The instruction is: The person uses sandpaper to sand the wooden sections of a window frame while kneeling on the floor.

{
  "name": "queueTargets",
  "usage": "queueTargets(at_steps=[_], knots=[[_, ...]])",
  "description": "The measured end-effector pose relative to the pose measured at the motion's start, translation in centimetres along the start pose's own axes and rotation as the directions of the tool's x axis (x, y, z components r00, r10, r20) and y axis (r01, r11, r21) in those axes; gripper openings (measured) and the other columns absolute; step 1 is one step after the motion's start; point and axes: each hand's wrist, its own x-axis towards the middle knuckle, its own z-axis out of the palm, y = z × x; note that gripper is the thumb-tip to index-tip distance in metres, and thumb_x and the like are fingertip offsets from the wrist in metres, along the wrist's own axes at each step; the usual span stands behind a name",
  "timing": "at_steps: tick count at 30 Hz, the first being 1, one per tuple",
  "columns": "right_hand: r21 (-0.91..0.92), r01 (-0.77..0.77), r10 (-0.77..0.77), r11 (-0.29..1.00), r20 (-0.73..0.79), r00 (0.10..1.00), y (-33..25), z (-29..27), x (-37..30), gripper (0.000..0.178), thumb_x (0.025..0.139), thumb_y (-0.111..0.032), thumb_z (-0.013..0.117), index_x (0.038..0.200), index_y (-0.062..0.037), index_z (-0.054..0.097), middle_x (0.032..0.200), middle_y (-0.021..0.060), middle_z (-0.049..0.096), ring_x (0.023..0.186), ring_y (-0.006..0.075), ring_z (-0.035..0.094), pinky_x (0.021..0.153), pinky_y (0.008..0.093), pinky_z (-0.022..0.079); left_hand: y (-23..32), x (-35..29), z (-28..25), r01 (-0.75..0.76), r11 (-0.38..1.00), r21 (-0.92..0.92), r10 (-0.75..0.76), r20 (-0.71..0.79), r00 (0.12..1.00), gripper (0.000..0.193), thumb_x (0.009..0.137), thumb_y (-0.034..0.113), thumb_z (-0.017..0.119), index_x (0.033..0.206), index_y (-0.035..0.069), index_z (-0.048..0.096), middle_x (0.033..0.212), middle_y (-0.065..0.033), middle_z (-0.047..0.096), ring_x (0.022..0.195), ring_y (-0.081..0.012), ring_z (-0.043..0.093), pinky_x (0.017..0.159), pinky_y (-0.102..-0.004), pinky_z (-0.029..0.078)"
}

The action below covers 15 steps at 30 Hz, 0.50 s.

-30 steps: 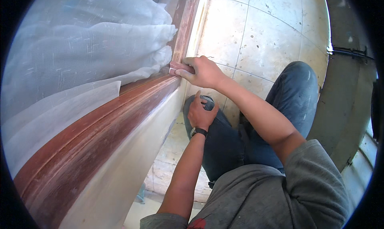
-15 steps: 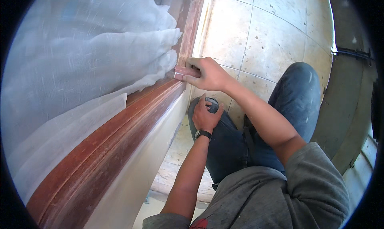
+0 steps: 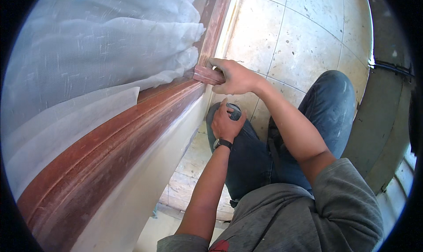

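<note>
In my right hand [image 3: 240,78] is a reddish-brown sanding block [image 3: 209,75], pinched between thumb and fingers. The block lies at the corner where the long wooden window frame [image 3: 132,122] meets its side piece. The wood is reddish-brown, with pale, dusty scuffed patches along its outer face. My left hand [image 3: 226,123], with a dark-strapped watch [image 3: 222,143] on the wrist, rests on my knee with fingers apart, holding nothing. The underside of the block is hidden.
A whitish translucent sheet [image 3: 105,53] hangs inside the frame at the left. Below the wood runs a cream wall [image 3: 145,172]. Stained floor tiles [image 3: 304,36] lie ahead, and a dark grey-green panel [image 3: 381,115] stands on the right.
My right hand has turned slightly and drawn the sanding block a little to the right at the frame's corner. The left hand stays on the knee.
</note>
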Motion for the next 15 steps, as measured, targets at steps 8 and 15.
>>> queueTargets(at_steps=[8,15], knots=[[0.22,-0.223,0.215,0.95,0.061,0.975,-1.3,-0.3,0.2,0.041,0.092,-0.015,0.084,0.115,0.001,0.054,0.083,0.0159,0.067,0.077,0.0207,0.066,0.068,0.0408,0.054,0.3,0.0,-0.2,0.02,1.0,0.002,-0.02,0.021,1.0,0.089,0.079,0.053,0.091,0.152,0.01,0.064,0.103,0.0008,0.077,0.091,-0.0207,0.072,0.088,-0.0419,0.058],[0.059,-0.005,0.013,0.998,-0.144,0.989,0.8,0.4,0.0,0.041,0.099,-0.02,0.084,0.123,0.003,0.06,0.091,0.0155,0.074,0.068,0.0156,0.066,0.061,0.0368,0.056,0.2,0.2,-0.1,0.005,1.0,-0.022,-0.004,0.029,1.0,0.088,0.079,0.05,0.092,0.151,0.009,0.064,0.103,-0.001,0.077,0.091,-0.0219,0.072,0.088,-0.0423,0.059]])
